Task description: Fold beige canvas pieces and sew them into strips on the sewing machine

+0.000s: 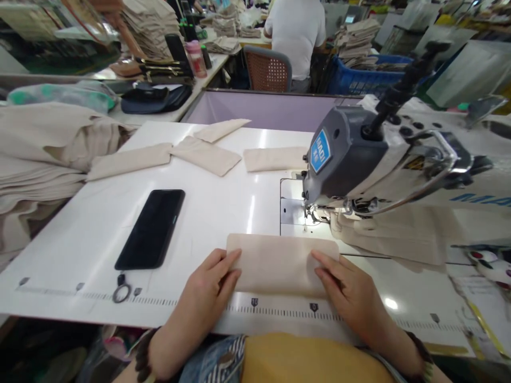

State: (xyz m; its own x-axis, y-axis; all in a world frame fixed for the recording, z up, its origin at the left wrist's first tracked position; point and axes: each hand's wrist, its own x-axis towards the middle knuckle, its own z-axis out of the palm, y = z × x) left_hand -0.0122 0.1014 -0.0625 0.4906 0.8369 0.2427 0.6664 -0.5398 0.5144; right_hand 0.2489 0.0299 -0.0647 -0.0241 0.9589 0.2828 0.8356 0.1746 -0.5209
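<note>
A beige rectangular fabric piece [275, 266] with rounded upper corners lies between my two hands at the table's front edge. My left hand [209, 287] grips its left end, thumb and fingers pinched on it. At its right end my right hand [345, 287] pinches the cloth the same way. Just beyond the piece stands a sewing machine [347, 154], its needle area over a metal plate [292, 210]. More beige cloth [399, 234] rests under and beside the machine's arm.
Several beige strips [207, 154] lie across the back of the white table [215, 207]. A black phone [151, 229] with a ring strap is at the left. Stacked cloth [35, 159] fills the left edge. Behind are a chair [268, 69], a blue crate [363, 77] and a seated person [295, 37].
</note>
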